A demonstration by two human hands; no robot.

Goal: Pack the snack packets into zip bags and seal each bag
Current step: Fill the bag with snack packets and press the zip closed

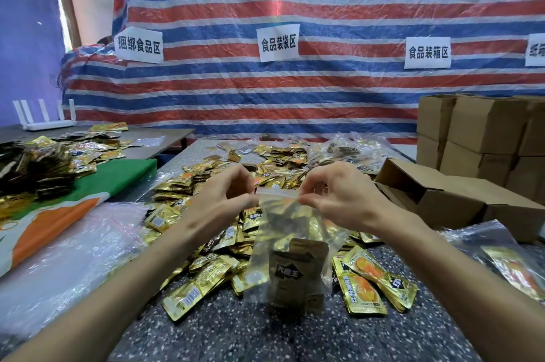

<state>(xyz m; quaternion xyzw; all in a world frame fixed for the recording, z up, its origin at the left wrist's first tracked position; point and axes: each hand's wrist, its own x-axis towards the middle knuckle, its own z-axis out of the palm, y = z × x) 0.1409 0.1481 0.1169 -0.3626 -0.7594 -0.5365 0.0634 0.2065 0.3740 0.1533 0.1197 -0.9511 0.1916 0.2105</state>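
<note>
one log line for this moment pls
left hand: pinches top strip of clear plastic zip bag | right hand: pinches same strip | inside: gold foil snack packets | seal: cannot tell

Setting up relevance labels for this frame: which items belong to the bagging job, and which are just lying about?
Job: zip bag, pinched at its top by left hand and right hand; snack packet inside it; loose snack packets on the table.
Lying about: cardboard boxes; white router; paper signs; green-and-orange cloth.

Both hands (277,196) pinch zip bag (290,246) top; packets (295,276) inside.
</note>
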